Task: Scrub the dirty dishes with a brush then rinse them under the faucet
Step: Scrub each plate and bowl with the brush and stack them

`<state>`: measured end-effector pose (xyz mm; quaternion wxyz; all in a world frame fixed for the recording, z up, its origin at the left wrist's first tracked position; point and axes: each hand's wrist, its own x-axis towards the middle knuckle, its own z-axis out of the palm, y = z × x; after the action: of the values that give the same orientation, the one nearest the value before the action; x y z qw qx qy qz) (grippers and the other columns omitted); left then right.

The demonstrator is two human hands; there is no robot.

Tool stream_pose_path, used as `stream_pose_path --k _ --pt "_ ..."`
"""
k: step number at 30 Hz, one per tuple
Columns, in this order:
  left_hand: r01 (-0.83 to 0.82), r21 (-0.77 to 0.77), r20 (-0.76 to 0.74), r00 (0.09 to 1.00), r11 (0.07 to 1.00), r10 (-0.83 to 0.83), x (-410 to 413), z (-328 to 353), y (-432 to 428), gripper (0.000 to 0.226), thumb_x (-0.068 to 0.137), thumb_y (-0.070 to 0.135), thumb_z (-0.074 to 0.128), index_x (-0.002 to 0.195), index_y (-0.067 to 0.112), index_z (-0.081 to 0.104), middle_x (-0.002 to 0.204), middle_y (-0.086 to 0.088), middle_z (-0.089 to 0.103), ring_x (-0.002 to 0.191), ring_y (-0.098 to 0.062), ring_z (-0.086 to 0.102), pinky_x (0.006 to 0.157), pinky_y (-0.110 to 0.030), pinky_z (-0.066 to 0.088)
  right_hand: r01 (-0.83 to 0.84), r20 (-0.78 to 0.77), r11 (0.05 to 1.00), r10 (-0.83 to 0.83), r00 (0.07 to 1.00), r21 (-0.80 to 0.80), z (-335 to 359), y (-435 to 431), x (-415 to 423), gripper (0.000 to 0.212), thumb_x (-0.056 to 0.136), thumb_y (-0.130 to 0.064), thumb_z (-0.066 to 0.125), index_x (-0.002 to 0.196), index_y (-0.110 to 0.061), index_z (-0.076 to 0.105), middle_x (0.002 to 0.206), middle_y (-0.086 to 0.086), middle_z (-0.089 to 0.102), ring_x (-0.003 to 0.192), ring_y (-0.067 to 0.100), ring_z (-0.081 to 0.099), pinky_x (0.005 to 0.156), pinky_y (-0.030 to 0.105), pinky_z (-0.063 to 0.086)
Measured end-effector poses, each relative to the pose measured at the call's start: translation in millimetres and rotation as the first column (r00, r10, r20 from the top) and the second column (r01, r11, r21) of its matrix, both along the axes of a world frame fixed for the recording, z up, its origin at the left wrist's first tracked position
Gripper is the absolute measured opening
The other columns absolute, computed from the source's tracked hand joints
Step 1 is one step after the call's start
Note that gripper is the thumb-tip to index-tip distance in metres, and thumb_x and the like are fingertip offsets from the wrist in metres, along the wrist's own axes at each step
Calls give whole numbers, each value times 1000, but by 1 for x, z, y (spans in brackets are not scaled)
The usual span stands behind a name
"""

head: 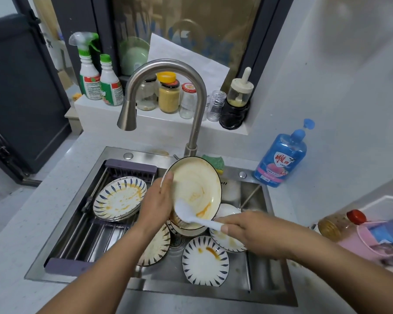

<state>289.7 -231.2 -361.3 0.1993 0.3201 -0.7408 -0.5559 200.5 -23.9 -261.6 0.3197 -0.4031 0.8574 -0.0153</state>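
nearest you, 1 striped plate (205,264) lies flat in the sink (268,268), sauce-stained; your right hand (247,232) pinches the white brush (184,210) handle, head on the cream plate (197,184); your left hand (160,200) grips that plate's rim, tilted over the sink; likely glazed ceramic, stiff, breakable, slick when wet, so hold the rim firmly; faucet (166,64) beyond, no water visible

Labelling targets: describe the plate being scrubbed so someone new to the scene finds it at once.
Start at the steel sink, under the curved faucet. The plate is held tilted by the left hand, with the white brush in the right hand against it. Unlike the blue-dashed plates around it, its face is plain cream with a thin dark rim.
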Motion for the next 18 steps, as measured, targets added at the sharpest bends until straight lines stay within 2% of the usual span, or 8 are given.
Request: stream_pose_path --k 3,5,8,10,13,16,17,18 --pt "-76 229 -64 994 970 93 1 4 -3 52 104 59 30 78 25 59 68 11 64 68 3 62 64 -20 46 367 199 897 -323 925 -248 3 13 -11 33 103 -55 45 106 -32 69 63 -7 55 52 10 46 54 27 41" --pt "-107 513 -49 987 852 153 0 0 -4 54 102 65 29 99 26 66 91 5 76 90 -9 72 73 -29 57 560 282 739 -485 828 -374 5 16 -17 36 96 -59 55 98 -26 71 57 -3 54 44 12 43 44 24 36" --pt "-115 738 -26 980 665 199 5 -2 1 57 98 69 35 113 23 65 99 -3 79 91 -23 77 64 -35 62 673 383 572 -556 738 -468 -1 8 -22 32 90 -52 71 93 -20 70 70 6 69 38 13 42 38 22 35" --pt "-87 790 -20 986 607 167 7 1 5 61 97 69 37 116 18 65 96 -6 80 80 -24 78 58 -34 63 746 496 504 -557 666 -435 -7 -2 -22 29 89 -44 75 99 -17 69 79 10 74 39 13 41 37 21 35" --pt "-21 843 -13 998 538 60 10 12 8 66 98 67 36 116 10 64 87 -13 78 57 -24 72 43 -30 59 832 657 459 -528 538 -312 -17 -14 -21 28 90 -36 75 100 -12 67 65 5 60 42 13 40 41 22 32" --pt "40 870 -28 999 492 -33 14 14 3 70 97 67 36 120 7 63 106 -20 76 82 -32 74 66 -42 62 916 800 351 -484 355 -195 -23 -25 -23 14 92 -15 69 88 -12 56 57 0 48 42 9 37 36 19 31" --pt "50 854 -31 999 518 -45 15 16 3 69 96 68 35 121 10 64 111 -18 75 93 -32 74 76 -45 62 937 818 310 -490 302 -160 -24 -28 -24 13 92 -11 66 87 -12 54 55 -1 46 41 8 38 34 18 32" --pt "60 796 -22 997 602 -70 16 13 2 70 95 70 35 124 14 64 117 -13 75 102 -29 73 84 -47 61 953 827 276 -500 255 -127 -25 -31 -25 13 92 -9 65 86 -11 54 54 0 46 40 7 39 34 17 33"
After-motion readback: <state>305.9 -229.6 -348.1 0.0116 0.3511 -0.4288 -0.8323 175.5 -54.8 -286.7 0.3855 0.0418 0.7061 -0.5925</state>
